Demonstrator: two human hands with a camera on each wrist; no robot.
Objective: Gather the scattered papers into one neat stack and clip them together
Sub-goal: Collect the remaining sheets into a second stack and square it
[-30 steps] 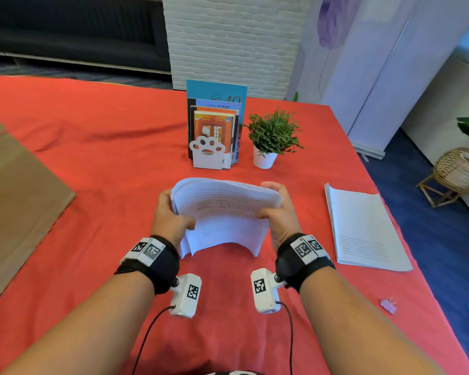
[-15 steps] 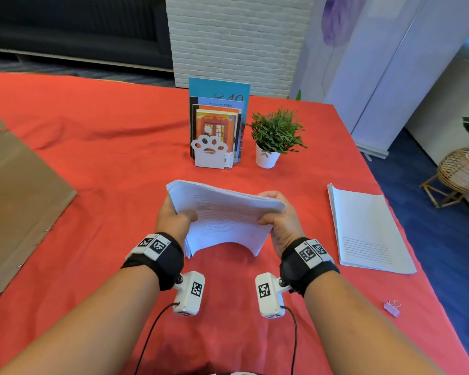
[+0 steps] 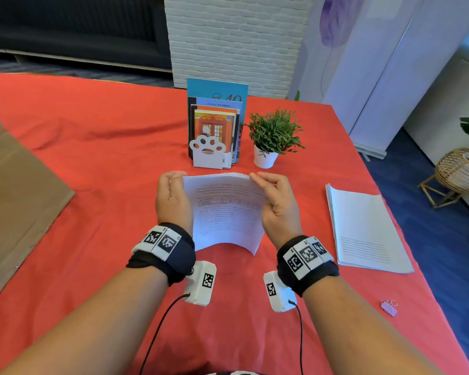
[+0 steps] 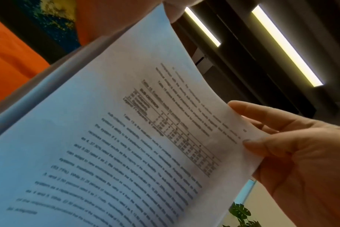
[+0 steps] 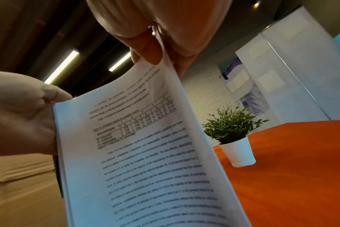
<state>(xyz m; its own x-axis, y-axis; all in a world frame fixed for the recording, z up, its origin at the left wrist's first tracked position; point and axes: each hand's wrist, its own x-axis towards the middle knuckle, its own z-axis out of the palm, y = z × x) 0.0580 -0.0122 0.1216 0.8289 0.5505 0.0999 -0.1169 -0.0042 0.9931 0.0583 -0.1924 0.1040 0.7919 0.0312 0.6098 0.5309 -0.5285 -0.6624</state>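
Observation:
A bowed stack of printed papers (image 3: 226, 212) stands on its lower edge on the red cloth, between my two hands. My left hand (image 3: 173, 190) lies along its left edge, with fingers curled round the top left corner. My right hand (image 3: 268, 188) pinches the top right corner; its fingers (image 5: 151, 40) close on the sheets (image 5: 145, 153) in the right wrist view. The left wrist view shows the page (image 4: 126, 138) and my right hand (image 4: 291, 153) behind its edge. A second paper stack (image 3: 363, 226) lies flat to the right. A pink binder clip (image 3: 389, 307) lies at the front right.
A white paw-shaped stand with books (image 3: 214, 136) and a small potted plant (image 3: 274, 136) stand just behind the held papers. Flat cardboard (image 3: 16, 198) covers the table's left side. The red table's right edge (image 3: 417, 239) runs close beside the second stack.
The stack has tipped up from a low, arched hold to nearly upright. Both hands have turned palms inward and slid towards its top corners.

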